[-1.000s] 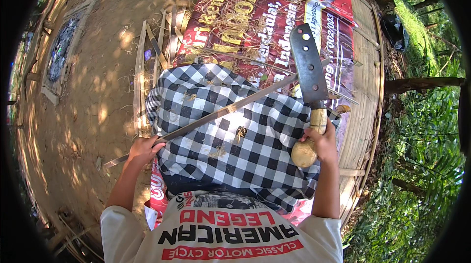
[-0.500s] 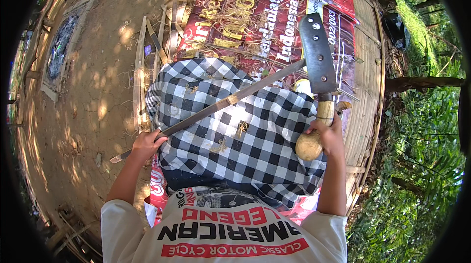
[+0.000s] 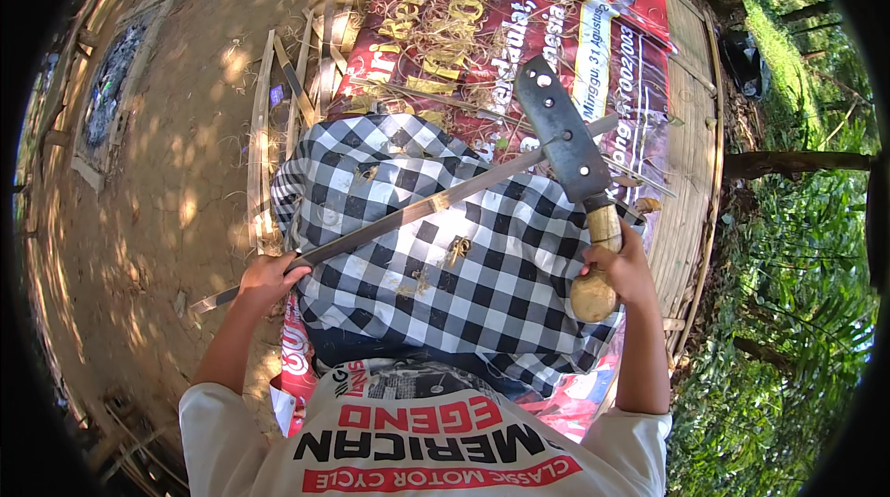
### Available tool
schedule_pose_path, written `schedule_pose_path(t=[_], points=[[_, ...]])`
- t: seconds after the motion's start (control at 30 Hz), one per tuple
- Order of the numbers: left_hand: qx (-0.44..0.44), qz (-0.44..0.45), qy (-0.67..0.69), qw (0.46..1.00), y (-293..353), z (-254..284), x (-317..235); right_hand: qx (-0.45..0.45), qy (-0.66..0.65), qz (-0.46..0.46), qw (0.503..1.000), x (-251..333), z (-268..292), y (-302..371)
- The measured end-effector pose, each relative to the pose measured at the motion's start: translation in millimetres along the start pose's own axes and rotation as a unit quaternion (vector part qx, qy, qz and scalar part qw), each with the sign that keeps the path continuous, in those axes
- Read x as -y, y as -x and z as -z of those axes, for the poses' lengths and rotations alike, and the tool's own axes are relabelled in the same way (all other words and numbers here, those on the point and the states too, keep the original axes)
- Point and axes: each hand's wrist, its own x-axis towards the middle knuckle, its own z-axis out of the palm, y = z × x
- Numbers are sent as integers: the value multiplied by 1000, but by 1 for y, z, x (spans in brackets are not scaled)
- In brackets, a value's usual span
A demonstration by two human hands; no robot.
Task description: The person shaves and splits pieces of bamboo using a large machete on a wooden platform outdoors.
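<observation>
My left hand point(image 3: 268, 280) is closed round a long flat bamboo strip point(image 3: 371, 230) near its lower left end. The strip slants up to the right over a black-and-white checked cloth point(image 3: 371, 284) spread across my lap. In my right hand point(image 3: 623, 265) is the wooden handle of a broad-bladed cleaver point(image 3: 561, 131), its rounded knob showing below my fingers. The dark blade, with several holes along it, leans to the upper left and crosses over the strip near its far end. Whether the edge touches the strip, I cannot tell. A small curl of shaving point(image 3: 459, 249) lies on the cloth.
A red printed banner point(image 3: 640, 80) lies ahead, strewn with thin shavings point(image 3: 454, 15). Under it is a slatted bamboo platform point(image 3: 691, 182). Loose bamboo strips point(image 3: 262, 140) lie to the left. Beyond them, a framed ash pit point(image 3: 116, 80) is set in bare earth. Green plants point(image 3: 769, 293) grow on the right.
The cleaver has tilted and swung left, its blade now crossing the strip farther from the tip. The strip has slid slightly down and left with my left hand; my right hand is slightly lower.
</observation>
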Motion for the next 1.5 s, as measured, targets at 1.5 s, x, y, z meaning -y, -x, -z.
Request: schedule_pose_path(t=[1.5], points=[[-112,-28,56,992,12,-39,13,-47,-25,-11,999,-14,-33,5]])
